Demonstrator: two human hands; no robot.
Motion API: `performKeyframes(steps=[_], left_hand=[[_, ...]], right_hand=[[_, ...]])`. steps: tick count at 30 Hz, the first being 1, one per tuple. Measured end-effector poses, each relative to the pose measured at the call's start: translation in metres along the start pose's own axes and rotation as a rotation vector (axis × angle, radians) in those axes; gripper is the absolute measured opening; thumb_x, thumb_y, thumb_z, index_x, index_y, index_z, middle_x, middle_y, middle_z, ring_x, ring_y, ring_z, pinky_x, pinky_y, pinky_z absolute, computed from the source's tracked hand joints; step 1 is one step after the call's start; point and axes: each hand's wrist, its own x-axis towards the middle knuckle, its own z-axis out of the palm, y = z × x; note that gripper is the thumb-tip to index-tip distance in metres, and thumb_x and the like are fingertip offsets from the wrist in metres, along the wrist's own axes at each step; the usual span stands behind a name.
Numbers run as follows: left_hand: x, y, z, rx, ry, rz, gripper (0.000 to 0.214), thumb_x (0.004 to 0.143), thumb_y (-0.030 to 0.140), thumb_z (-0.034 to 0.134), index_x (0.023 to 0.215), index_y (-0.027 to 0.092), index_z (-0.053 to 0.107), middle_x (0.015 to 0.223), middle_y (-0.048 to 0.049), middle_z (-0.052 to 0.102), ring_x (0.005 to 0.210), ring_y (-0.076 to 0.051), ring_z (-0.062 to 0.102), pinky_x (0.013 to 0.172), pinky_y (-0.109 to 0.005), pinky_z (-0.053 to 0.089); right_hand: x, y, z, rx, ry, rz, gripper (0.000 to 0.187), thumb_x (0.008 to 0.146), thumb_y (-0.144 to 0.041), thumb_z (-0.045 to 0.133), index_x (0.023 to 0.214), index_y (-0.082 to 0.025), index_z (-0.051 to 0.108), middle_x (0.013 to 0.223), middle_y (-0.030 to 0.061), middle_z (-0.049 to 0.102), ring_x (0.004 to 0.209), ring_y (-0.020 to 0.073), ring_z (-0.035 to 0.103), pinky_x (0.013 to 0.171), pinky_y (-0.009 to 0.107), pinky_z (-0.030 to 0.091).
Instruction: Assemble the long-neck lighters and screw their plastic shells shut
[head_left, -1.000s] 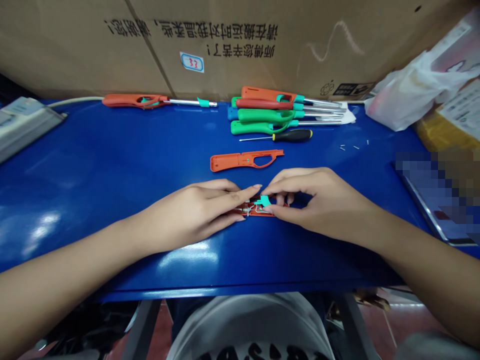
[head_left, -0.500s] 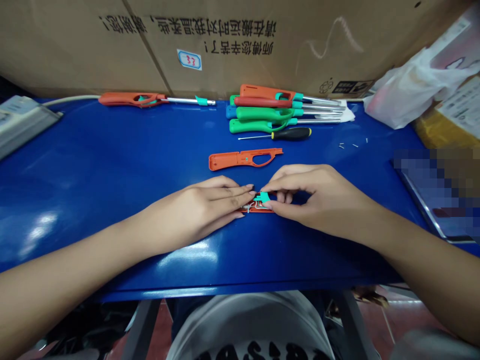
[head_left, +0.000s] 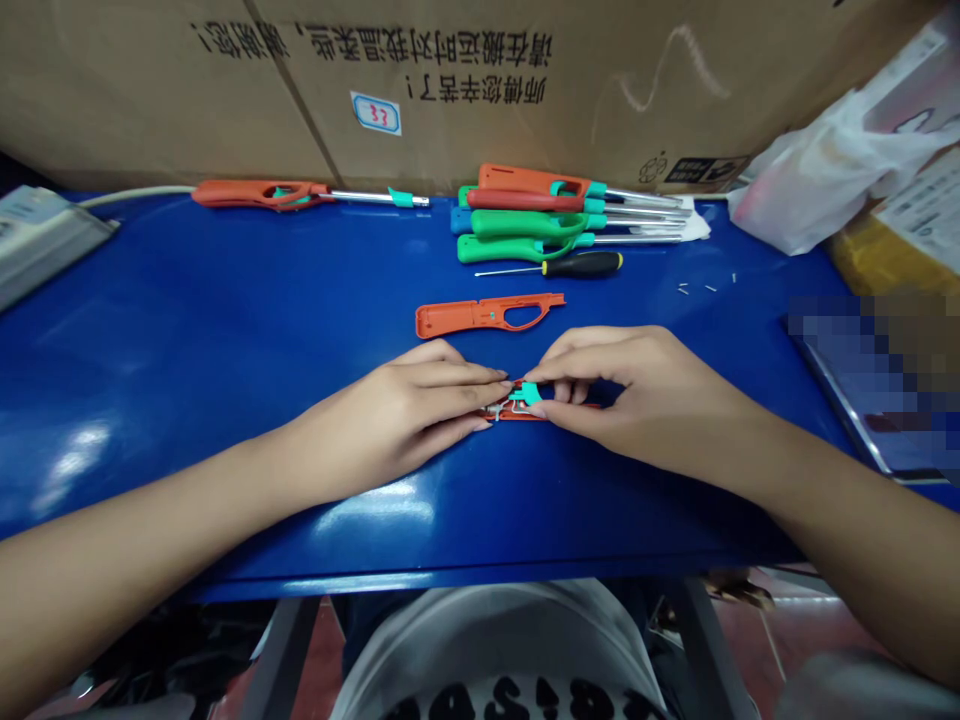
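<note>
My left hand is closed over the left part of an orange lighter casing half, holding it low on the table. Most of that half is hidden under my fingers. Between thumb and forefinger, my right hand pinches a teal lighter trigger at the casing's opening. Thin pale wires run beside the trigger. The matching orange casing half lies apart, inner side up, just beyond my hands.
Behind lies a screwdriver below a pile of long lighters. Another orange lighter rests at back left. Small screws lie to the right, near a dark tablet-like object. A cardboard box walls the back.
The teal trigger has tilted slightly between my right fingers. My left fingers have shifted a little on the casing. The view has moved very slightly.
</note>
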Motion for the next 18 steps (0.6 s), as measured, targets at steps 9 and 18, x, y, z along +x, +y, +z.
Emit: performKeyframes(steps=[9, 18], left_hand=[[0.003, 0.004, -0.007, 0.029, -0.062, -0.024, 0.03, 0.104, 0.019, 0.061, 0.133, 0.016, 0.07, 0.12, -0.0121, 0.07, 0.109, -0.021, 0.069, 0.095, -0.032, 0.057], [0.002, 0.003, -0.004, 0.025, -0.051, -0.03, 0.031, 0.104, 0.018, 0.061, 0.134, 0.016, 0.07, 0.12, -0.0115, 0.07, 0.108, -0.02, 0.068, 0.094, -0.031, 0.057]], right_hand=[[0.002, 0.003, -0.007, -0.037, 0.005, -0.001, 0.011, 0.092, -0.028, 0.072, 0.099, -0.021, 0.077, 0.096, 0.002, 0.077, 0.081, 0.0147, 0.066, 0.074, 0.029, 0.051], [-0.001, 0.014, -0.031, -0.142, -0.204, -0.147, 0.015, 0.094, -0.02, 0.063, 0.091, -0.022, 0.077, 0.095, 0.0022, 0.077, 0.089, 0.0166, 0.07, 0.08, 0.031, 0.051]])
